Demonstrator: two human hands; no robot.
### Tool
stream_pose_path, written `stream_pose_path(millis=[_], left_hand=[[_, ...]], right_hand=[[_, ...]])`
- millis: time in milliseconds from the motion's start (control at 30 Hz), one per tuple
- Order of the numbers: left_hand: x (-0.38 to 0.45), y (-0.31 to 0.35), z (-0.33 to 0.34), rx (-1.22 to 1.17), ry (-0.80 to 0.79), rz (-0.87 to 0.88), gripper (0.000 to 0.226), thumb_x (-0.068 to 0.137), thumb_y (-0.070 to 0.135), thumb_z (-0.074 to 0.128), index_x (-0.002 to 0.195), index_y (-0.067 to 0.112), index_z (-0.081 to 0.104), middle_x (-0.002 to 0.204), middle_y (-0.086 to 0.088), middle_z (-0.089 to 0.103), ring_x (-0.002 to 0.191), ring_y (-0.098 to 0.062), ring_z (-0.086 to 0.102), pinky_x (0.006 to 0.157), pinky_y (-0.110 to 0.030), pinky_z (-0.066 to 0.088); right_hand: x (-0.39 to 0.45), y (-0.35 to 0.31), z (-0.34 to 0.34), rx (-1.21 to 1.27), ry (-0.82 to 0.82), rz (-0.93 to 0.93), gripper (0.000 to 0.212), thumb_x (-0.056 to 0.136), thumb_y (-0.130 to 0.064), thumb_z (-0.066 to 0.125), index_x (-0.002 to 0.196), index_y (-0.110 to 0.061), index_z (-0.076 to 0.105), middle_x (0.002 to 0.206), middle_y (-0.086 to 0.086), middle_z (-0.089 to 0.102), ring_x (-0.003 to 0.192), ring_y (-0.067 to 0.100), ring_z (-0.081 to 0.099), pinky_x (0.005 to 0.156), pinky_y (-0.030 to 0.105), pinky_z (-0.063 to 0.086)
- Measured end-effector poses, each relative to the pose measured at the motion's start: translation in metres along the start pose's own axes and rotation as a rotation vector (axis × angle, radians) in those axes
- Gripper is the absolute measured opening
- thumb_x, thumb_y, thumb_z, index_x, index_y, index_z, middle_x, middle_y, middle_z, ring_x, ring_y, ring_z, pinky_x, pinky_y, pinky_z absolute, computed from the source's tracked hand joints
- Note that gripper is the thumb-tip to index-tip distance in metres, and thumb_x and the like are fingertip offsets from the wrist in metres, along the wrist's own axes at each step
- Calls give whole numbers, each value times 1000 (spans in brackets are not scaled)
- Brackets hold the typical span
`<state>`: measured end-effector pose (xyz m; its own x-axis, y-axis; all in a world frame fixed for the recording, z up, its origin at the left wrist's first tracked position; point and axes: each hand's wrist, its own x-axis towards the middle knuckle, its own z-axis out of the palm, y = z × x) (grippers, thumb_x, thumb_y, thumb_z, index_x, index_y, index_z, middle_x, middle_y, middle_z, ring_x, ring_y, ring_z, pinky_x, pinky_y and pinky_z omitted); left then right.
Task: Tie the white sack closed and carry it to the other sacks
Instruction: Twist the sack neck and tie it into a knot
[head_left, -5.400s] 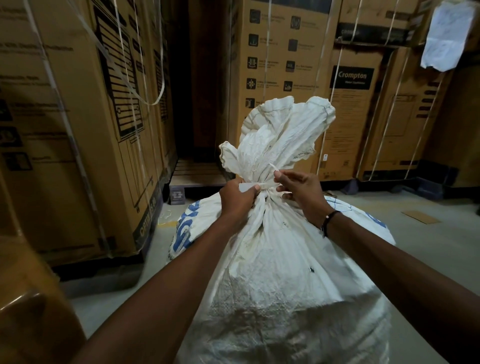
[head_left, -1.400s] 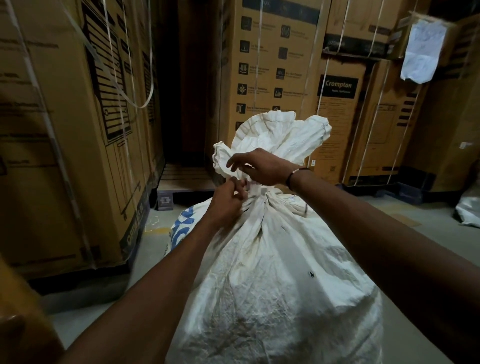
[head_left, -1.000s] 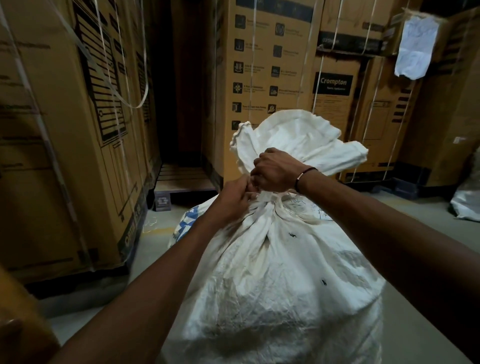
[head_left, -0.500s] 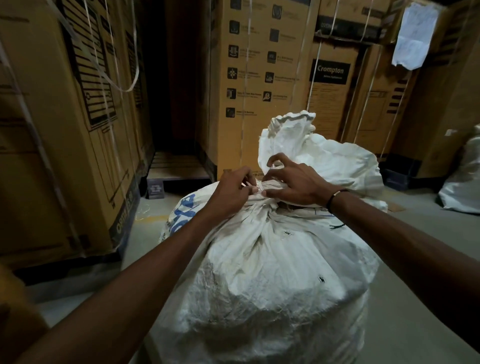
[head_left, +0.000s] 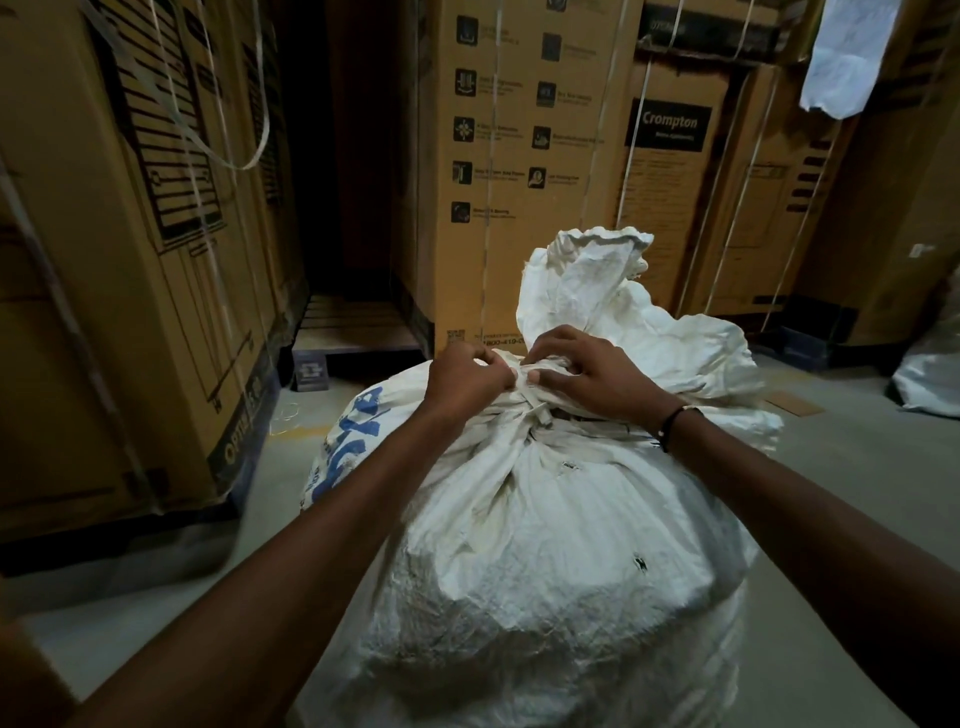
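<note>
Standing on a grey concrete floor (head_left: 857, 499), the white sack (head_left: 545, 571) fills the near middle of a dim storeroom. Tall cardboard boxes (head_left: 524, 171) bound with pale straps wall in the left and far sides, one bearing a black "Crompton" label (head_left: 669, 126). A wooden pallet (head_left: 353, 332) lies in the dark gap between the stacks. Another white sack (head_left: 930, 374) sits at the far right edge.

The sack's long axis runs upright, its gathered neck uppermost and its loose mouth flopping up and to the far right. A white tie strip (head_left: 530, 400) wraps the neck. The left hand (head_left: 467, 382) pinches the strip with curled fingers, and the right hand (head_left: 587, 374), with a dark wristband (head_left: 672, 423), grips it just beside.
</note>
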<state>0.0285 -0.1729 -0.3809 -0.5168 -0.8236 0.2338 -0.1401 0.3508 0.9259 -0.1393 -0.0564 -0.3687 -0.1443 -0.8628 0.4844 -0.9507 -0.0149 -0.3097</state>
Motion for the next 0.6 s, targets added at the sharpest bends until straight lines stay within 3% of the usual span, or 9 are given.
stream_pose_path(millis=[67, 233, 333, 467, 600], left_hand=[[-1, 2, 4, 88, 35, 31, 18, 75, 29, 87, 68, 21, 72, 91, -1, 79, 97, -20, 74, 83, -32, 58], [-2, 6, 5, 154, 115, 22, 10, 71, 22, 88, 77, 18, 81, 101, 0, 80, 104, -20, 73, 93, -39, 61], [0, 8, 2, 103, 104, -75, 9, 68, 17, 89, 76, 18, 84, 89, 1, 80, 97, -17, 74, 91, -38, 64], [6, 7, -2, 39, 53, -186, 21, 62, 15, 92, 82, 12, 85, 86, -3, 82, 91, -20, 78, 90, -41, 66], [11, 9, -4, 24, -25, -280, 51, 54, 21, 92, 101, 5, 80, 99, -10, 81, 93, -24, 78, 88, -41, 66]], right_hand=[[2, 3, 4, 0, 17, -2, 20, 101, -44, 70, 115, -32, 76, 128, -12, 67, 88, 12, 63, 75, 25, 44], [3, 7, 10, 43, 47, 5, 18, 102, -37, 70, 116, -28, 78, 129, -8, 68, 102, 10, 65, 82, 28, 47], [1, 8, 11, 70, 57, 9, 19, 103, -33, 69, 116, -24, 78, 129, -6, 68, 108, 7, 63, 84, 25, 45], [-2, 6, 13, 132, 72, 10, 27, 100, -39, 65, 115, -22, 79, 127, -5, 69, 113, 14, 67, 90, 36, 53], [-4, 4, 14, 157, 77, -2, 24, 100, -36, 65, 113, -23, 81, 126, -7, 69, 113, 12, 67, 91, 41, 56]])
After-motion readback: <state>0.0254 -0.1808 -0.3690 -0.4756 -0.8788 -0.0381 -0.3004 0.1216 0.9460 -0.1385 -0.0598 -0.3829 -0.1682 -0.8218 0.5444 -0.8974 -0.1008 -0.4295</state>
